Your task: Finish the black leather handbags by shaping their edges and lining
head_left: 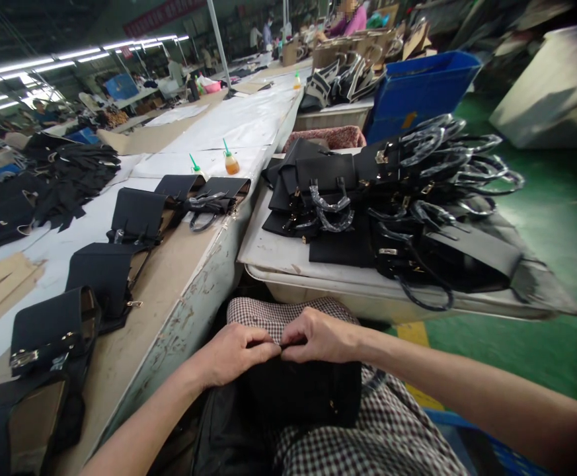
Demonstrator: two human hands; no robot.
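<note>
A black handbag (303, 393) rests on my lap, over checked fabric (387, 436). My left hand (236, 354) and my right hand (318, 337) meet at the bag's top edge. Both have fingers curled and pinched on that edge, knuckles almost touching. What lies under the fingertips is hidden.
Several black bag pieces (104, 271) lie in a row on the long worktable (189, 264) to my left, with two glue bottles (230, 162). A pile of black handbags with wrapped handles (397, 198) covers a white side table (288, 258). A blue bin (417, 89) stands behind. Other people work far off.
</note>
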